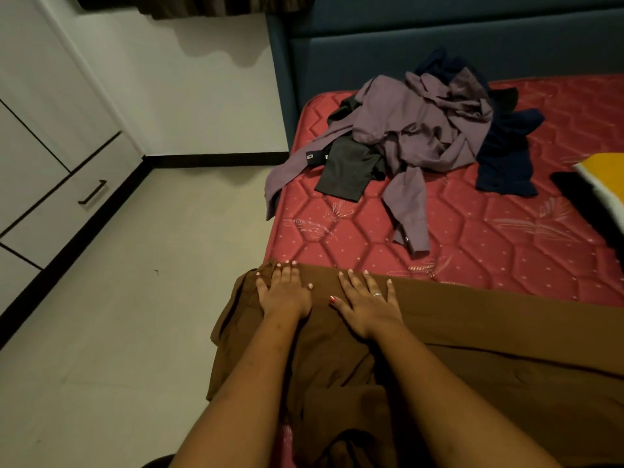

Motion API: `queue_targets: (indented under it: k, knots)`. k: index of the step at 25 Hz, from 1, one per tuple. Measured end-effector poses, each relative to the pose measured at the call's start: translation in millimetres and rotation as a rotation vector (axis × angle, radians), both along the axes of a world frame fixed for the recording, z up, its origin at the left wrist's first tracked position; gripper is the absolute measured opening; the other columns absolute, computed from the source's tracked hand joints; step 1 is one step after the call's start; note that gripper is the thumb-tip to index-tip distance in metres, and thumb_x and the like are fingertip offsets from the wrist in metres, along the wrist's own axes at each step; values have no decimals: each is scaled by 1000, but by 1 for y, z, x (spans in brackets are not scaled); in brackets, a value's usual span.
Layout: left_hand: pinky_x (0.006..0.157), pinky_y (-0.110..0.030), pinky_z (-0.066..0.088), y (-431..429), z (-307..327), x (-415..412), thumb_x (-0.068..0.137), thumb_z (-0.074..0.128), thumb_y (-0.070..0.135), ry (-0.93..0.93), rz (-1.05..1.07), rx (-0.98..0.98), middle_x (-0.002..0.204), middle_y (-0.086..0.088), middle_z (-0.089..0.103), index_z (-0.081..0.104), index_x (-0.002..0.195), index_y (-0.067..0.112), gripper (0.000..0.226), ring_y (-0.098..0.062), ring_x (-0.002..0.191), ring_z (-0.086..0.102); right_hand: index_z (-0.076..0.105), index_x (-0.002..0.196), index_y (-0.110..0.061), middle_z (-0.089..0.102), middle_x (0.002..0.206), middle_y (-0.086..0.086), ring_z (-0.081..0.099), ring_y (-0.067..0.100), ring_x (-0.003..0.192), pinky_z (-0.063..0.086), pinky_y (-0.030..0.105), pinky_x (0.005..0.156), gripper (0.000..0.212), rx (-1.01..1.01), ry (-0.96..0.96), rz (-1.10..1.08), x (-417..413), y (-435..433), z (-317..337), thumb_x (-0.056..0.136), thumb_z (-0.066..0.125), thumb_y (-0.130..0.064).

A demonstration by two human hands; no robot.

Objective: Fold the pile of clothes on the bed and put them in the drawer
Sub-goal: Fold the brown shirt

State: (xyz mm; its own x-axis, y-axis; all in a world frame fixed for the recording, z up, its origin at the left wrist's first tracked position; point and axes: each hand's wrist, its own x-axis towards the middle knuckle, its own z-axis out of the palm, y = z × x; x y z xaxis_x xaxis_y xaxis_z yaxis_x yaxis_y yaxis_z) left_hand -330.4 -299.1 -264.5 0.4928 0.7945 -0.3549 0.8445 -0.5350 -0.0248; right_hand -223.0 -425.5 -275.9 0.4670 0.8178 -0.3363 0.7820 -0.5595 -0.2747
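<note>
Entry one: brown garment [472, 332], spread along the near edge of the bed [506, 248], its left end spilling over the bed's left edge. I judge it is laid flat there to be smoothed before the first fold.

Entry two: left hand [283, 292], palm down, fingers straight and close together, pressing the garment's far hem at the bed's near-left corner.

Entry three: right hand [368, 305], palm down, fingers spread, a ring on one, flat on the cloth just beside the left. I see neither hand pinching or lifting anything; both pin the fabric taut.

Entry four: pile [415, 130], unfolded, purple, grey and navy pieces heaped toward the far-left corner, well apart from the hands. One purple sleeve hangs over the left edge.

Entry five: drawer [67, 204], closed, black handle, in the white cabinet across the floor from the bed's left edge.

Entry six: yellow item [604, 167] at the right edge; I cannot identify it.
</note>
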Motion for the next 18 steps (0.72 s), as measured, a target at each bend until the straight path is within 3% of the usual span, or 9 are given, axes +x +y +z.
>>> queue_targets:
  k: [2, 4, 8, 12, 18]
  knots:
    - [115, -53, -8, -15, 12, 16, 102, 20, 32, 104, 36, 43, 162, -5, -2, -2, 153, 9, 60, -21, 149, -6, -8, 151, -37, -12, 159, -16, -16, 14, 146, -16, 50, 114, 66, -9, -6, -48, 15, -21, 0, 95, 11, -65]
    - [117, -51, -1, -48, 17, 39, 101, 26, 26, 33, 16, -18, 162, -5, -3, -2, 153, 8, 62, -24, 148, -6, -8, 152, -36, -12, 159, -16, -15, 13, 147, -15, 50, 114, 65, -18, -1, -78, 27, -39, 2, 96, 11, -64]
    - [114, -60, -7, -127, 7, 78, 102, 25, 36, -143, -144, -208, 161, -1, -10, 0, 154, 23, 60, -26, 147, -14, -6, 152, -36, -10, 159, -17, -13, 12, 147, -14, 54, 114, 62, -21, -12, -136, 56, -82, 5, 98, 12, -59]
    - [113, -58, -10, -167, 6, 118, 98, 22, 55, -84, -198, -174, 161, -9, -12, -1, 154, 24, 68, -32, 147, -14, -10, 151, -37, -13, 159, -17, -14, 12, 147, -13, 55, 113, 65, -73, -71, -263, 106, -151, 6, 96, 13, -63]
    - [114, -55, -10, -263, 1, 188, 98, 20, 58, -78, -372, -259, 160, -8, -18, -7, 153, 31, 66, -38, 143, -23, -9, 151, -40, -12, 159, -14, -13, 15, 147, -12, 55, 114, 62, -83, -85, -446, 177, -240, 4, 97, 13, -61]
